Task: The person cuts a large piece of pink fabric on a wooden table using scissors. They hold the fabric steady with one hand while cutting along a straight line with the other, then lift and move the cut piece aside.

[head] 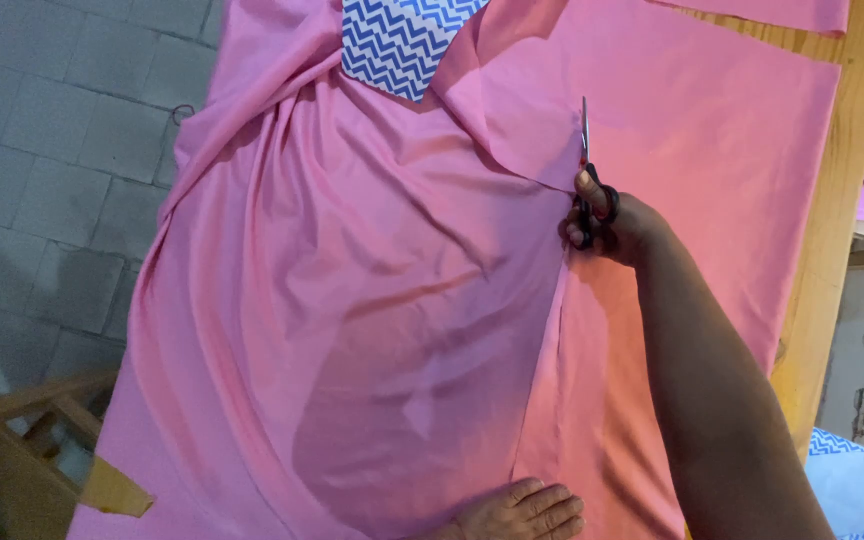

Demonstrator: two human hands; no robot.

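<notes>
Scissors (586,165) in the right hand (607,222), blades nearly together, points toward 12 o'clock, fingers through the black handles; grip pinches the handles. Pink fabric (372,300) covers most of the wooden bench (837,260) and spills off its edge at 9 o'clock. A cut line runs from the near edge at 6 o'clock up to the blades; judged roughly two-thirds through, with uncut cloth left from the tips to the far edge at 12 o'clock. Left hand (522,512) at 6 o'clock lies flat, fingers spread, pressing the fabric just beside the cut. Blue-and-white zigzag-patterned sheet (397,40), angular in outline, lies on the fabric at 12 o'clock. No labels or signs legible.
</notes>
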